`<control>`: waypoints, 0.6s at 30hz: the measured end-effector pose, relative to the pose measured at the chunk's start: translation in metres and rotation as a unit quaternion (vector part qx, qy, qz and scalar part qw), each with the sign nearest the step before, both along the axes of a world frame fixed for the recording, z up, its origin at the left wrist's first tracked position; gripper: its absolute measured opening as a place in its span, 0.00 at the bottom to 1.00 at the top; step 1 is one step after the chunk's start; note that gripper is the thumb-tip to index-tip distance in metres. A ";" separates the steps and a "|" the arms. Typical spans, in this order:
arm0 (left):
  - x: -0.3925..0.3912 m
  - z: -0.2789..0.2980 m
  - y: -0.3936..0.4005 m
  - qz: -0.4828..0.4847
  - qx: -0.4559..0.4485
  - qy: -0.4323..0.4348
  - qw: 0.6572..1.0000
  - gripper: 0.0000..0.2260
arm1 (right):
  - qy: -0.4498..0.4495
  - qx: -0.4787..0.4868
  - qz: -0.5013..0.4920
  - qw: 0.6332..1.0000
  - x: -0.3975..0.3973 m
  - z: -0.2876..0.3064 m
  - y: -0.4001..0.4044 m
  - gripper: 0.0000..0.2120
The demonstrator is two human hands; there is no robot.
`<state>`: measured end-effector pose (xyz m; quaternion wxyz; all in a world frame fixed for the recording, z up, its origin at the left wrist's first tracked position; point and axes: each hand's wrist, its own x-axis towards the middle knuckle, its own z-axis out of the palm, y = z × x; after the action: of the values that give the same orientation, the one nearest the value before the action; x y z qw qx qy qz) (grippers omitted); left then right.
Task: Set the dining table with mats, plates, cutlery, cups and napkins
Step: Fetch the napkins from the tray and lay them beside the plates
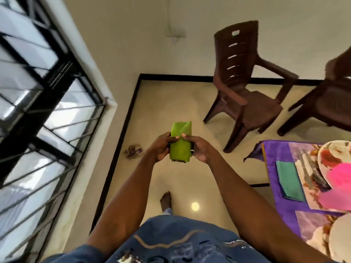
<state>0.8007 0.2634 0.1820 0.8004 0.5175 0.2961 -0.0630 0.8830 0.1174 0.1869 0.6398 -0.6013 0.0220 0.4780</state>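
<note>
Above the pale tiled floor (190,177), in mid-air before the body, a folded green napkin (180,145) is held between both hands. It is gripped on its left edge by the left hand (161,147), fingers curled behind the cloth and thumb laid across its front. Its right edge is pinched by the right hand (199,149), whose thumb meets the other near the middle of the fold. One upper corner of the napkin is folded diagonally over, and its lower edge is zigzag-cut. At the right border, a purple tablecloth (273,154) is seen on the table's corner, with a floral mat (311,200) on it. On the mat a teal napkin (288,179) lies flat, cutlery (311,171) just beside it, then a floral plate (334,156) partly covered by something pink and blurred (340,185). Two brown plastic chairs (245,88) are placed beyond the table.
</note>
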 end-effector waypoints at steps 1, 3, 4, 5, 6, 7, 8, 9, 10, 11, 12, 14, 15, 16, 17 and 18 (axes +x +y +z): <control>0.018 -0.001 0.009 -0.006 0.002 0.005 1.000 0.15 | 0.001 0.004 -0.020 1.000 0.011 0.000 0.006 0.15; 0.057 -0.001 0.030 -0.029 0.012 0.017 0.999 0.15 | 0.005 0.010 -0.071 0.997 0.038 0.001 0.024 0.11; 0.079 -0.002 0.040 -0.043 0.016 0.021 0.999 0.15 | 0.005 0.014 -0.099 0.995 0.052 0.002 0.033 0.09; 0.098 -0.003 0.047 -0.058 0.019 0.021 0.998 0.14 | 0.005 0.018 -0.124 0.992 0.065 0.001 0.040 0.09; 0.114 -0.004 0.052 -0.072 0.025 0.017 0.997 0.14 | 0.000 0.018 -0.142 0.990 0.076 0.001 0.045 0.09; 0.135 -0.006 0.056 -0.090 0.028 0.015 0.995 0.14 | -0.003 0.018 -0.165 0.986 0.089 0.000 0.050 0.11; 0.151 -0.007 0.058 -0.107 0.027 0.015 0.994 0.15 | -0.007 0.017 -0.187 0.982 0.099 0.000 0.052 0.11; 0.171 -0.009 0.058 -0.126 0.022 0.018 0.992 0.16 | -0.009 0.015 -0.216 0.976 0.112 -0.001 0.051 0.09; 0.190 -0.013 0.057 -0.137 0.015 0.024 0.990 0.16 | -0.009 0.015 -0.242 0.970 0.123 -0.002 0.049 0.08; 0.206 -0.015 0.054 -0.144 0.010 0.028 0.989 0.17 | -0.011 0.020 -0.263 0.965 0.133 -0.002 0.046 0.08; 0.227 -0.014 0.047 -0.156 0.009 0.036 0.987 0.17 | -0.017 0.030 -0.283 0.958 0.147 -0.004 0.040 0.11; 0.263 -0.013 0.031 -0.177 0.001 0.046 0.983 0.17 | -0.024 0.035 -0.304 0.952 0.172 -0.008 0.027 0.20; 0.281 -0.013 0.022 -0.175 -0.005 0.042 0.984 0.17 | -0.019 0.029 -0.309 0.951 0.184 -0.010 0.021 0.23; 0.298 -0.014 0.014 -0.168 -0.011 0.038 0.985 0.17 | -0.012 0.023 -0.311 0.950 0.196 -0.013 0.014 0.25; 0.322 -0.017 0.004 -0.165 -0.024 0.037 0.985 0.18 | -0.002 0.024 -0.317 0.948 0.213 -0.015 0.005 0.26; 0.342 -0.020 -0.005 -0.164 -0.044 0.038 0.985 0.18 | 0.007 0.031 -0.319 0.947 0.227 -0.016 -0.003 0.26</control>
<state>1.1426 0.2588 0.1618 0.7894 0.5202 0.2345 -0.2263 1.1103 0.1143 0.1712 0.7770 -0.5394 0.2025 0.2537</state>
